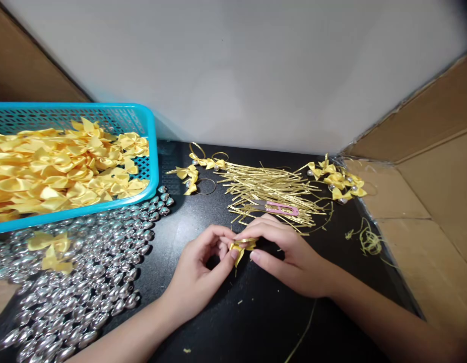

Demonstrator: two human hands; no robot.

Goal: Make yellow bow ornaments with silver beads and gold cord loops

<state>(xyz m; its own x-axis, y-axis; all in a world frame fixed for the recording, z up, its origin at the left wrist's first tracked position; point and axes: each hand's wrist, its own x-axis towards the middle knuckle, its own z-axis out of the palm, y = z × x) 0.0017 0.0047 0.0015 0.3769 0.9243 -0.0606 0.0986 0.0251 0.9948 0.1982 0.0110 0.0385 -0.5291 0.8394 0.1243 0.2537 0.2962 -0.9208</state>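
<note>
Head view: hands [203, 264] [295, 257] hold a satiny yellow bow [238, 256].

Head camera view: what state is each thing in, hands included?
Held yellow bow, partly covered
Left hand, pinching that bow
Right hand, curved over that bow; whether its grip is closed, unclear
Turquoise basket, upright, heaped with satin bows
Silver beads, loose, spread out
Gold twist ties, loosely piled
Pink-handled snips, lying on the ties; open or shut unclear
Beaded bows, clustered beside the ties
Thread, tangled
</note>
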